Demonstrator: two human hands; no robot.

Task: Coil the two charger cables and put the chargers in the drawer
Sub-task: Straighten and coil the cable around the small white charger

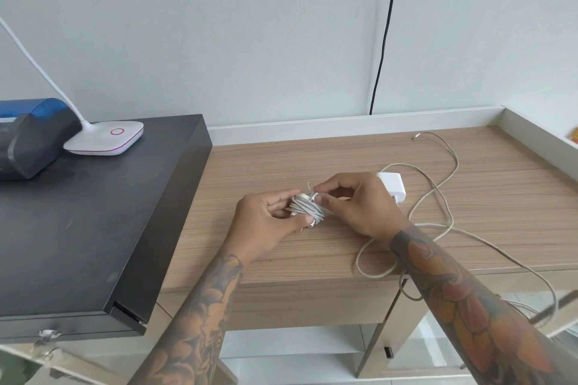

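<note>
My left hand [266,220] holds a small white charger with its cable wound tightly around it, the coiled bundle [306,208], just above the wooden desk. My right hand [356,203] pinches the free end of that cable at the top of the bundle. Behind my right hand lies a second white charger [392,186] flat on the desk. Its loose cable [444,197] sprawls in loops to the right, with the plug end [416,137] near the back and one stretch hanging over the front edge. A closed drawer front [312,303] sits under the desktop.
The wooden desk [344,153] has a raised white rim at the back and right. On the left stands a black box-like unit [78,212] with a keyed drawer, bearing a white lamp base [106,137] and a blue-black device [31,137]. A black cord [386,31] runs down the wall.
</note>
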